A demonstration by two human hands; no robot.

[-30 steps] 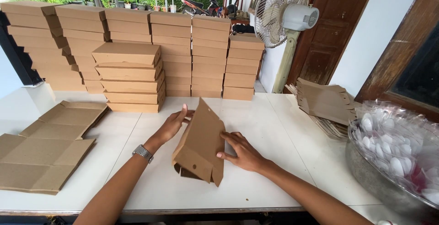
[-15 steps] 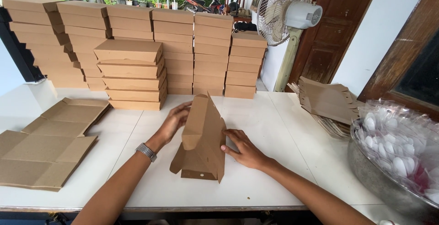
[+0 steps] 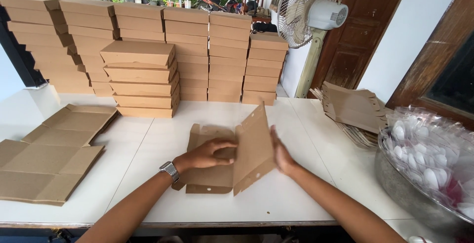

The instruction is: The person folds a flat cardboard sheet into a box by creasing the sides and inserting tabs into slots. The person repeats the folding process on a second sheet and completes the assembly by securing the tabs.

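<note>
On a white worktop (image 3: 306, 124) before stacked boxes (image 3: 143, 75), a light, stiff cardboard sheet (image 3: 217, 166) is pressed flat by the open left hand (image 3: 207, 153) and propped up by the open right hand (image 3: 280, 153).

Brown box (image 3: 232, 159) on white table (image 3: 306, 193); brown stacks (image 3: 143, 50) behind it; white fan (image 3: 311, 11), dark brown door (image 3: 365, 30) beyond.

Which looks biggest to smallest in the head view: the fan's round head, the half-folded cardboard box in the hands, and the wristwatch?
1. Half-folded brown cardboard box, though it is nearest the camera, so its lead over the fan is unsure.
2. Round wire-caged head of the white fan.
3. Silver wristwatch on the left hand, clearly smallest.
</note>
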